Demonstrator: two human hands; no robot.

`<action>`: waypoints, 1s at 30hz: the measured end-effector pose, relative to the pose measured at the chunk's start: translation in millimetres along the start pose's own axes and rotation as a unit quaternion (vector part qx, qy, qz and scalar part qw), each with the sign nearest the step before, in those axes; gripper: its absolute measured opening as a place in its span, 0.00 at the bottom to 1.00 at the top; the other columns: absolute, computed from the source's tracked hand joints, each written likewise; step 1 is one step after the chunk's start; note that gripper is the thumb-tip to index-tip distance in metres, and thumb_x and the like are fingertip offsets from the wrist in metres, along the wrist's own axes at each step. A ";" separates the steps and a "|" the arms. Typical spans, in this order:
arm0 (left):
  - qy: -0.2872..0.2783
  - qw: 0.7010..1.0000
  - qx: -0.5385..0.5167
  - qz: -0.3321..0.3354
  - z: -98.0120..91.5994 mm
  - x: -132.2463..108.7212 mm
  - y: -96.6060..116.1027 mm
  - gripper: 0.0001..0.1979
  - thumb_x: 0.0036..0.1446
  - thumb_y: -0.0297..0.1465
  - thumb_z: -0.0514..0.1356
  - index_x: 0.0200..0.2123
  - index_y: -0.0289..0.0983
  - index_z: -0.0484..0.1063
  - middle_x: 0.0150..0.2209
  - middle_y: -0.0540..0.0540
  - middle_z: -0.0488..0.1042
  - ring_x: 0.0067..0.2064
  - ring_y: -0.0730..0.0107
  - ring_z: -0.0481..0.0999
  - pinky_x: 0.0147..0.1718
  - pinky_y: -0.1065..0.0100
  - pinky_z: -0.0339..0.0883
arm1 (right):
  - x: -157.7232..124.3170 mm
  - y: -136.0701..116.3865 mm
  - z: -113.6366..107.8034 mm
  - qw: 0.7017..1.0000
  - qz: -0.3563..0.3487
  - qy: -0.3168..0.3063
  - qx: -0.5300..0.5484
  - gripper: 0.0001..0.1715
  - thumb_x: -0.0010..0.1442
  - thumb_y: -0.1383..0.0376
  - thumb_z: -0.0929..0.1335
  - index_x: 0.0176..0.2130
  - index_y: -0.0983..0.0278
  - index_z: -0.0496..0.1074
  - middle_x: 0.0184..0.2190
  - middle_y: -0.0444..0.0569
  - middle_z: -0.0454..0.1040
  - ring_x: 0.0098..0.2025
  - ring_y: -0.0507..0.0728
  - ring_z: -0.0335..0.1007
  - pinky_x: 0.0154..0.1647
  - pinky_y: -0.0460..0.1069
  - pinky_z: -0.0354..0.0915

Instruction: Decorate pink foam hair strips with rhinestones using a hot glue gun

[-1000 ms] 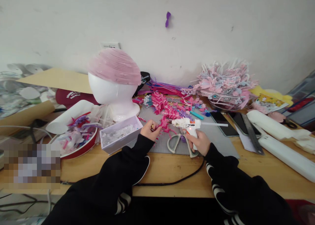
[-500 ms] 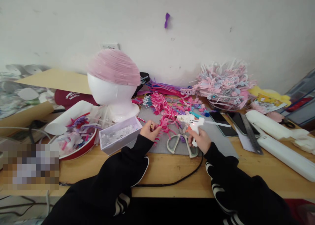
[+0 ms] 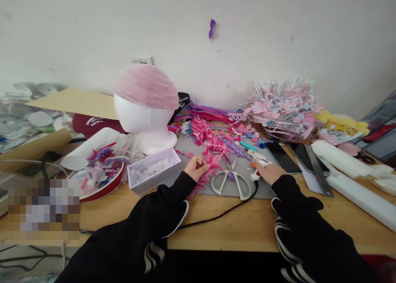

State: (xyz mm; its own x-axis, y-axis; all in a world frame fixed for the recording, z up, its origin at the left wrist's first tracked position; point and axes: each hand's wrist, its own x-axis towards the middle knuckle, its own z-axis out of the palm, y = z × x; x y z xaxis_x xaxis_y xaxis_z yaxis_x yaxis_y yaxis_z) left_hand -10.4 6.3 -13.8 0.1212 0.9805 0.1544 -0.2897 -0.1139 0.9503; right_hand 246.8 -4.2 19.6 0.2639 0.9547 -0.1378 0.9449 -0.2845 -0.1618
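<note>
My left hand [image 3: 197,167] pinches a bright pink, feathery pipe-cleaner piece [image 3: 208,173] near the front of the grey mat. To the right, my right hand [image 3: 270,172] is closed around a white hot glue gun [image 3: 261,158], which now lies low on its side at the mat; part of its handle is hidden by the fingers. Between the hands lie scissors [image 3: 232,187] with pale handles, blades partly open and pointing away. Beyond them, several pink and purple beaded pipe-cleaner pieces [image 3: 213,142] are spread over the mat.
A white mannequin head [image 3: 145,122] wearing a pink wrapped cap stands behind a lilac box [image 3: 154,173] of clear bits. A red-rimmed bowl [image 3: 107,186] holds scraps. Phones [image 3: 283,157] and a metal ruler [image 3: 318,171] lie right. A black cord [image 3: 216,215] crosses the table front.
My right hand has lowered the glue gun from upright onto its side, moving right. My left hand keeps the pink piece, more of which now shows. The view has shifted slightly.
</note>
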 end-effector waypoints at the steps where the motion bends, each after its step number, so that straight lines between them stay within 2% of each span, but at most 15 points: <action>1: 0.000 1.000 0.005 -0.006 -0.9 1.1 -1.9 0.23 0.35 0.36 0.65 0.20 0.35 0.50 0.20 0.57 0.62 0.23 0.86 0.60 0.25 0.77 0.54 | -4.9 -5.9 -5.1 1.000 0.016 0.017 -0.005 0.36 0.53 0.45 0.52 0.23 0.67 0.71 0.25 0.59 0.71 0.31 0.61 0.68 0.29 0.51 0.58; 2: -0.002 1.000 0.011 -0.016 -2.0 2.4 -3.6 0.24 0.34 0.36 0.66 0.20 0.35 0.50 0.20 0.57 0.62 0.22 0.86 0.60 0.25 0.77 0.54 | -10.5 -13.8 -10.9 0.999 0.018 0.042 -0.011 0.34 0.53 0.45 0.52 0.23 0.66 0.71 0.24 0.57 0.71 0.31 0.61 0.68 0.29 0.51 0.57; 4: -0.007 0.999 0.030 -0.043 -4.0 5.0 -6.0 0.24 0.31 0.36 0.67 0.19 0.35 0.50 0.19 0.57 0.63 0.22 0.85 0.60 0.24 0.77 0.54 | -22.4 -35.4 -21.1 0.991 -0.050 0.119 0.021 0.27 0.55 0.49 0.55 0.25 0.63 0.71 0.23 0.51 0.71 0.29 0.58 0.66 0.28 0.49 0.56; 5: -0.010 0.998 0.039 -0.058 -4.7 6.1 -6.9 0.25 0.30 0.36 0.67 0.19 0.35 0.50 0.19 0.57 0.63 0.21 0.85 0.60 0.23 0.77 0.54 | -27.7 -48.5 -24.1 0.978 -0.120 0.167 0.045 0.22 0.56 0.53 0.57 0.27 0.63 0.71 0.24 0.49 0.71 0.29 0.56 0.66 0.30 0.49 0.56; 7: -0.010 0.996 0.050 -0.079 -5.0 7.3 -8.3 0.25 0.28 0.35 0.67 0.19 0.35 0.51 0.17 0.58 0.63 0.20 0.85 0.59 0.23 0.76 0.54 | -35.6 -77.0 -24.6 0.924 -0.302 0.222 0.075 0.15 0.56 0.60 0.60 0.29 0.63 0.71 0.29 0.49 0.72 0.34 0.55 0.64 0.36 0.48 0.56; 9: -0.013 0.994 0.047 -0.093 -4.5 7.6 -9.6 0.24 0.26 0.35 0.68 0.19 0.35 0.53 0.16 0.58 0.62 0.20 0.84 0.60 0.23 0.75 0.55 | -38.6 -103.7 -18.5 0.864 -0.452 0.213 0.057 0.13 0.57 0.65 0.59 0.32 0.63 0.72 0.31 0.49 0.71 0.36 0.54 0.61 0.39 0.49 0.55; 10: -0.016 0.994 0.043 -0.097 -4.1 7.5 -10.3 0.23 0.25 0.34 0.68 0.19 0.35 0.54 0.17 0.58 0.62 0.20 0.83 0.61 0.24 0.75 0.56 | -38.4 -114.9 -14.1 0.842 -0.503 0.192 0.033 0.12 0.57 0.67 0.60 0.32 0.63 0.72 0.31 0.49 0.71 0.35 0.54 0.60 0.39 0.49 0.54; 11: -0.018 0.994 0.040 -0.096 -3.7 7.3 -10.8 0.23 0.24 0.34 0.68 0.20 0.35 0.56 0.17 0.58 0.63 0.22 0.81 0.63 0.25 0.74 0.58 | -37.3 -124.1 -9.7 0.834 -0.522 0.180 0.015 0.12 0.56 0.68 0.60 0.32 0.63 0.72 0.31 0.49 0.71 0.35 0.55 0.59 0.38 0.50 0.53; 15: -0.014 0.994 0.047 -0.094 -3.0 7.1 -12.6 0.20 0.25 0.29 0.68 0.21 0.34 0.59 0.21 0.55 0.66 0.26 0.77 0.66 0.29 0.71 0.61 | -29.3 -140.9 0.8 0.832 -0.535 0.146 -0.030 0.09 0.55 0.69 0.62 0.31 0.63 0.72 0.31 0.48 0.69 0.36 0.56 0.56 0.35 0.51 0.51; 18: -0.022 0.992 0.064 -0.110 -4.9 7.6 -14.9 0.19 0.27 0.29 0.67 0.23 0.34 0.60 0.22 0.53 0.66 0.27 0.75 0.67 0.31 0.69 0.61 | -25.2 -141.2 -0.4 0.838 -0.530 0.121 -0.041 0.07 0.54 0.68 0.63 0.30 0.64 0.72 0.32 0.48 0.70 0.37 0.56 0.56 0.36 0.51 0.50; 25: -0.064 0.988 0.114 -0.080 -17.2 11.2 -31.9 0.15 0.35 0.29 0.64 0.28 0.33 0.62 0.26 0.51 0.69 0.30 0.71 0.69 0.34 0.67 0.63 | -25.5 -142.5 -3.2 0.855 -0.506 0.098 -0.052 0.09 0.55 0.65 0.63 0.29 0.65 0.72 0.32 0.47 0.70 0.37 0.55 0.58 0.37 0.50 0.50; 30: -0.021 0.979 0.186 -0.078 -18.1 11.2 -35.7 0.15 0.34 0.24 0.63 0.28 0.34 0.63 0.25 0.50 0.69 0.30 0.69 0.70 0.31 0.67 0.63 | -26.2 -144.4 4.3 0.866 -0.489 0.096 -0.042 0.08 0.54 0.64 0.64 0.30 0.64 0.71 0.31 0.47 0.70 0.37 0.55 0.60 0.37 0.50 0.50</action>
State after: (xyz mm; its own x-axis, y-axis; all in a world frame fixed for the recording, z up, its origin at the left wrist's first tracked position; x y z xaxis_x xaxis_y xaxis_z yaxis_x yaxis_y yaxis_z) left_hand -15.8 24.2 -50.9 0.1781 0.9840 0.0035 0.0997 -0.0216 0.9948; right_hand 102.6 11.6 42.4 -0.6511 0.7342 0.1924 0.7428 0.6685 -0.0371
